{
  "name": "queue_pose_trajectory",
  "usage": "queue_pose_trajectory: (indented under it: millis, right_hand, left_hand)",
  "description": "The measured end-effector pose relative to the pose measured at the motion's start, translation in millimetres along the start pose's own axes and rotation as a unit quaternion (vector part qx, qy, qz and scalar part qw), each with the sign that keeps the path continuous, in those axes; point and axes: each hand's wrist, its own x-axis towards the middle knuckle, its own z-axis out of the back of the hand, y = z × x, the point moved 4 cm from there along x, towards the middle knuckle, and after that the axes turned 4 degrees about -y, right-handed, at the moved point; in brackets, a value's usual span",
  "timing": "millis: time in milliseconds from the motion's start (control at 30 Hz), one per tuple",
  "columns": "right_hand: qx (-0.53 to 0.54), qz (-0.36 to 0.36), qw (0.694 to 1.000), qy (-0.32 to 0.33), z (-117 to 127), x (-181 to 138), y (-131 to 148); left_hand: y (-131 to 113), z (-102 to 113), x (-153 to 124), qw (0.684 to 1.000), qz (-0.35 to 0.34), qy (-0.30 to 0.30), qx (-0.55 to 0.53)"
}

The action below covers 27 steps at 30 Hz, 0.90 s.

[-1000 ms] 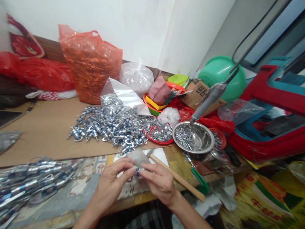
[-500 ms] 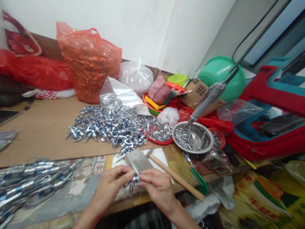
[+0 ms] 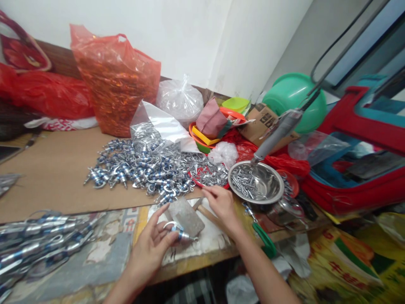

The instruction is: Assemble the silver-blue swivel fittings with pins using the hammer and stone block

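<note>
My left hand (image 3: 154, 240) holds a silver-and-blue metal piece (image 3: 182, 234) between thumb and fingers. This piece has a curved hook at one end and a small ring at the other. Beneath it lies a flat grey metal block (image 3: 186, 214). My right hand (image 3: 222, 205) is at the near edge of a red plate (image 3: 202, 184) heaped with small silver strips. Its thumb and fingertips are pinched together; whatever they may hold is too small to make out. A hammer's wooden handle (image 3: 211, 215) runs under the right wrist.
Many similar silver-and-blue pieces (image 3: 139, 166) are heaped on cardboard (image 3: 60, 169). A steel bowl (image 3: 272, 185) of metal pins stands to the right, below a hanging grey tool (image 3: 275, 133). Chained pieces (image 3: 41, 240) lie at left. Behind stands a red plastic bag (image 3: 117, 84).
My right hand has let go of the metal piece and moved forward to the red plate. The left hand keeps the piece, now turned with its ring end to the right.
</note>
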Motion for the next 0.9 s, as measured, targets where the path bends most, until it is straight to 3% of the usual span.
queue_pose_trajectory:
  millis: [100,200,333,600,700,900]
  right_hand:
    - [-0.071,-0.048,0.996,0.015,-9.6,45.7,-26.5]
    - [-0.106,-0.062,0.992,0.041,-25.0,71.2,-38.1]
    - [-0.095,-0.046,0.993,0.047,-32.6,77.2,-40.8]
    - [0.016,-0.043,0.999,-0.026,-15.1,73.8,-64.1]
    - [0.092,-0.023,0.995,-0.011,-12.9,60.8,-49.5]
    - [0.227,0.095,0.967,0.069,-15.2,-12.6,28.7]
  left_hand:
    - [-4.6,-1.7,5.2,0.998,0.029,0.060,0.017]
    - [-9.5,-2.3,8.2,0.992,0.058,0.105,0.030]
    - [-12.7,-0.5,12.3,0.989,0.068,0.126,0.027]
    - [-11.3,4.4,19.4,0.990,0.078,0.113,0.011]
    - [-10.7,5.3,19.5,0.991,0.076,0.106,0.009]
    - [-5.8,6.8,20.8,0.991,0.075,0.110,-0.003]
